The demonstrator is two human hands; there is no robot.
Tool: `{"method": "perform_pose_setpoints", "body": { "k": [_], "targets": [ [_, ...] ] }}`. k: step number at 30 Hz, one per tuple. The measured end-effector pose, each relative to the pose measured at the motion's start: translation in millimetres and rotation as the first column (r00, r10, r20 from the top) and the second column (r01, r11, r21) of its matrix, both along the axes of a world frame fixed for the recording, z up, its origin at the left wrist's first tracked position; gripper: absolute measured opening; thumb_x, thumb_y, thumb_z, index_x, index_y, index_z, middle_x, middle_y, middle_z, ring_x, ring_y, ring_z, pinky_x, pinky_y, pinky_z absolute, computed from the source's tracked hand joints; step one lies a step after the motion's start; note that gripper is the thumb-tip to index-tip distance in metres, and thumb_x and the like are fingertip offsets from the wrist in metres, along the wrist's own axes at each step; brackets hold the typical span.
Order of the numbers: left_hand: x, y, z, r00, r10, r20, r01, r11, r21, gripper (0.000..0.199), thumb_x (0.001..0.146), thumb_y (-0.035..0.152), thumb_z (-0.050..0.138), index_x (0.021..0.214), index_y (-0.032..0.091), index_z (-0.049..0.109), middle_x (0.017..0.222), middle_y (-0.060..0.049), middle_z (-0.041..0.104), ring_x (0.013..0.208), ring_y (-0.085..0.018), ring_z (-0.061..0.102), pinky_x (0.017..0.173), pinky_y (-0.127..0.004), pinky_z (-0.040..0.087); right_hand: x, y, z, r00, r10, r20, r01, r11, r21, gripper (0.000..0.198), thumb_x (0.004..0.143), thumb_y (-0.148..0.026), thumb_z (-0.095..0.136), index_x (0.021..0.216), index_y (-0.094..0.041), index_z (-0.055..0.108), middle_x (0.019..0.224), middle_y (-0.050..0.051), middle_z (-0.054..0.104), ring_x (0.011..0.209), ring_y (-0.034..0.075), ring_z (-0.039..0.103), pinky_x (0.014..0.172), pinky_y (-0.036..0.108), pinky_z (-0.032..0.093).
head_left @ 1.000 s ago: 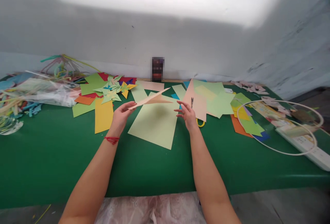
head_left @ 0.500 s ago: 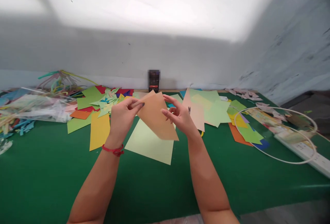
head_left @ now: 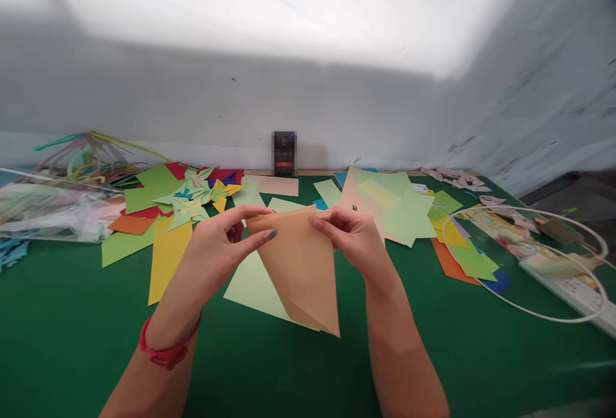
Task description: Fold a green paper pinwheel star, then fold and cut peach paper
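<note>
A folded sheet of orange-tan paper (head_left: 298, 264) hangs upright above the green table, gripped by its upper edge between both hands. My left hand (head_left: 226, 241) pinches the upper left corner, thumb in front and fingers behind. At the upper right corner, my right hand (head_left: 353, 235) pinches the same paper between thumb and fingers. Underneath lies a pale green sheet (head_left: 250, 293), partly covered by the held paper. Closest to my left hand on the table is a yellow sheet (head_left: 166, 264).
Folded paper stars (head_left: 190, 203) and coloured sheets lie to the left, near a clear plastic bag (head_left: 72, 219). A phone (head_left: 285, 153) stands against the wall. On the right are pale green sheets (head_left: 399, 206), a white cable (head_left: 505, 314) and a power strip (head_left: 563, 286).
My right hand has closed on the paper's upper right corner after being half open beside it. The paper has come lower and nearer, turning more upright.
</note>
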State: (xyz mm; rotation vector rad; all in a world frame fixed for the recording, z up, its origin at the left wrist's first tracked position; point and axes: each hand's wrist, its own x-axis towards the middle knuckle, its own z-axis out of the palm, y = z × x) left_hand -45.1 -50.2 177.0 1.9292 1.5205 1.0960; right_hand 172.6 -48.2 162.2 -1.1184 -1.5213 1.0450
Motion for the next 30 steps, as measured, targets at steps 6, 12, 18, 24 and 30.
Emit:
{"method": "perform_pose_setpoints", "body": {
  "k": [6, 12, 18, 24, 30],
  "targets": [
    [2.8, 6.5, -3.0, 0.997, 0.023, 0.078, -0.023, 1.000, 0.006, 0.020, 0.068, 0.040, 0.069, 0.085, 0.029, 0.069, 0.069, 0.001, 0.063, 0.051, -0.012, 0.049, 0.042, -0.021, 0.037, 2.6, 4.9, -3.6, 0.995, -0.082, -0.058, 0.082, 0.997, -0.008, 0.027, 0.073, -0.046, 0.064, 0.069, -0.019, 0.062, 0.059, -0.001, 0.051, 0.051, 0.008, 0.043, 0.042, 0.021, 0.032],
    [4.6, 2.7, -1.1, 0.992, 0.063, 0.107, -0.067, 0.997, 0.038, 0.019, 0.070, 0.041, 0.066, 0.084, 0.028, 0.066, 0.074, 0.002, 0.063, 0.057, -0.011, 0.052, 0.048, -0.021, 0.041, 2.2, 4.9, -3.5, 0.994, -0.078, -0.080, 0.077, 0.997, -0.025, 0.028, 0.072, -0.046, 0.066, 0.065, -0.019, 0.060, 0.058, -0.002, 0.051, 0.049, 0.007, 0.039, 0.040, 0.021, 0.027],
    [6.1, 1.3, 4.8, 0.992, 0.060, 0.113, -0.056, 0.998, -0.038, 0.018, 0.070, 0.039, 0.067, 0.082, 0.026, 0.066, 0.064, 0.002, 0.058, 0.049, -0.010, 0.046, 0.041, -0.021, 0.035, 3.6, 5.1, -1.7, 0.990, -0.094, -0.102, 0.090, 0.995, -0.051, 0.033, 0.070, -0.047, 0.067, 0.059, -0.019, 0.055, 0.055, -0.002, 0.046, 0.047, 0.007, 0.036, 0.040, 0.022, 0.026],
    [8.2, -3.7, 11.4, 0.980, -0.012, 0.201, -0.029, 0.980, 0.196, 0.018, 0.073, 0.031, 0.067, 0.089, 0.026, 0.060, 0.114, -0.002, 0.058, 0.084, -0.015, 0.057, 0.060, -0.024, 0.047, 5.7, 6.3, -1.4, 0.988, -0.121, -0.093, 0.116, 0.992, -0.055, 0.031, 0.070, -0.046, 0.067, 0.060, -0.019, 0.057, 0.056, -0.002, 0.044, 0.049, 0.007, 0.035, 0.041, 0.021, 0.025],
    [12.4, -2.3, 3.5, 0.996, -0.022, -0.091, 0.056, 0.915, 0.400, 0.003, 0.079, 0.025, 0.061, 0.080, 0.023, 0.060, 0.116, -0.002, 0.057, 0.107, -0.019, 0.053, 0.087, -0.035, 0.047, 3.7, 3.2, 0.6, 0.997, -0.050, -0.051, 0.044, 0.993, -0.109, 0.033, 0.069, -0.047, 0.068, 0.060, -0.018, 0.054, 0.055, -0.003, 0.044, 0.047, 0.006, 0.033, 0.040, 0.021, 0.022]
  ]
}}
